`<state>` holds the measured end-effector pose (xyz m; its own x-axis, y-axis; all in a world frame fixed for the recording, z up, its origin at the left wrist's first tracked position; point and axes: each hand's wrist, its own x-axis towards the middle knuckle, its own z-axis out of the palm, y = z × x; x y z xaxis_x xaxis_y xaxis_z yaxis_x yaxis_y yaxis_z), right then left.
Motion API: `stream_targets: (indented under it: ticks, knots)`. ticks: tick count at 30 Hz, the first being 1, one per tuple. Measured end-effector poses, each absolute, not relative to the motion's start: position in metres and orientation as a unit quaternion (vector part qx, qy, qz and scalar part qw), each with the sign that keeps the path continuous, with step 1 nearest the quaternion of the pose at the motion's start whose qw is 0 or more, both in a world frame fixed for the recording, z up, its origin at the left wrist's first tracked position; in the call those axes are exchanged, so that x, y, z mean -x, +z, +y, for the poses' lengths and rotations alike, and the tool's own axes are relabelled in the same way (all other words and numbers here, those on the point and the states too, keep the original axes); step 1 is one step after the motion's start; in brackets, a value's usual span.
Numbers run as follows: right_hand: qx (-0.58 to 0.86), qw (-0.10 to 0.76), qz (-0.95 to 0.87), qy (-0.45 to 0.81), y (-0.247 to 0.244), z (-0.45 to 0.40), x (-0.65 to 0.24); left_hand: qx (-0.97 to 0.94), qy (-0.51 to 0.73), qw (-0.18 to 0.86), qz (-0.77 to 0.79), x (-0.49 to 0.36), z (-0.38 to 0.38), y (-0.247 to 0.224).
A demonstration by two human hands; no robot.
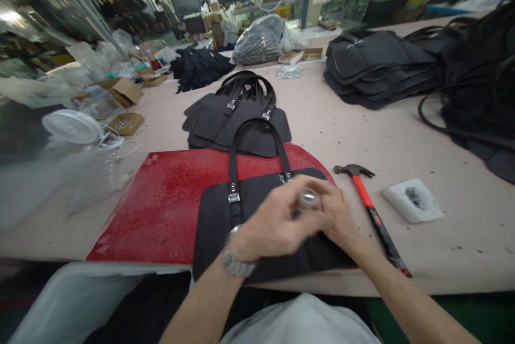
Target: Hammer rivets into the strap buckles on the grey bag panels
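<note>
A: Where is the black bag panel (257, 199)?
B: On the red mat (164, 204), at the near edge of the table (394, 143). It lies flat, its looped handle (234, 159) pointing away from the person, with a shiny buckle (234, 197) on the left strap.

A: And the left hand (276, 220)?
B: Over the panel, below the right strap. Its thumb and fingers are clamped around a round-ended metal tool (309, 200). A metal watch (236, 258) is on that wrist.

A: What about the right hand (337, 210)?
B: It's just beside the left one, over the panel's right part. Its fingers look curled, but they're blurred and partly hidden, so I can't tell whether they grip anything.

A: What lies around them?
B: A hammer (369, 207) with a red and black handle, to the right of the mat, and a white block (414, 202) with dark marks beyond it. Past the panel is a pile of similar panels with handles (245, 118). A white fan (72, 126) lies over on the left.
</note>
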<state>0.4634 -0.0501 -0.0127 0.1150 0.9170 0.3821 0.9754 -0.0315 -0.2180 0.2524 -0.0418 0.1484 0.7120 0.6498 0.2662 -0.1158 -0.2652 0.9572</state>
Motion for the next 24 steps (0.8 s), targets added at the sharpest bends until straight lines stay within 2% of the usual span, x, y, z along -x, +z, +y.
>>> stream_targets:
  ticks: [2,4,7,10,12,16,18,22,24]
  knots:
    - [0.763,0.206,-0.602,-0.116,-0.009,-0.063,-0.491,-0.608,0.453,0.568,0.321,-0.211,-0.015,0.104]
    - [0.805,0.150,-0.556,-0.143,-0.011,-0.076,-0.520,-0.496,0.559,0.541,0.387,-0.170,0.009,0.056]
    - [0.836,0.054,-0.535,-0.106,-0.021,-0.090,-0.551,-0.416,0.610,0.527,0.422,-0.130,0.028,0.009]
    - [0.861,0.042,-0.506,-0.034,-0.027,-0.091,-0.563,-0.399,0.621,0.532,0.414,-0.122,0.029,-0.003]
    - [0.876,0.081,-0.475,0.028,-0.025,-0.088,-0.565,-0.399,0.625,0.539,0.400,-0.127,0.027,-0.001]
    - [0.835,0.300,-0.350,0.299,-0.016,-0.086,-0.561,-0.417,0.617,0.538,0.394,-0.137,0.028,-0.002]
    - [0.780,0.375,-0.309,0.395,-0.014,-0.089,-0.557,-0.428,0.611,0.535,0.396,-0.138,0.029,-0.006]
    - [0.735,0.425,-0.286,0.445,-0.016,-0.097,-0.554,-0.451,0.605,0.526,0.393,-0.136,0.029,-0.010]
    - [0.721,0.429,-0.311,0.446,-0.016,-0.099,-0.555,-0.499,0.591,0.484,0.408,-0.136,0.028,-0.008]
